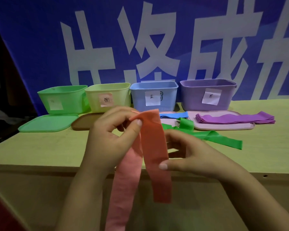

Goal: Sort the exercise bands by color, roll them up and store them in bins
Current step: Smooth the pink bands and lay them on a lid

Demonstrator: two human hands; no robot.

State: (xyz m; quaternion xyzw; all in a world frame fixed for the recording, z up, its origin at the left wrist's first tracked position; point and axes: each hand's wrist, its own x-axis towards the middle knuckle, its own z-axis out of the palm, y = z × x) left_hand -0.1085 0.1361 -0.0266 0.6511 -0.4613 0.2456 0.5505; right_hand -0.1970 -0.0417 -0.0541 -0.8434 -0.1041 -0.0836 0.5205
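Above the table's near edge [40,157] we pinch a soft pink band [154,147] at its fold with our left hand [112,140], our right hand [188,155] gripping one flat strip; four plastic bins [153,97] stand behind.

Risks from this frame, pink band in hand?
1. The pink band is pinched only at its fold by the left hand; both tails hang past the table edge and may roll unevenly.
2. The right hand works just above the loose green band and might drag it.
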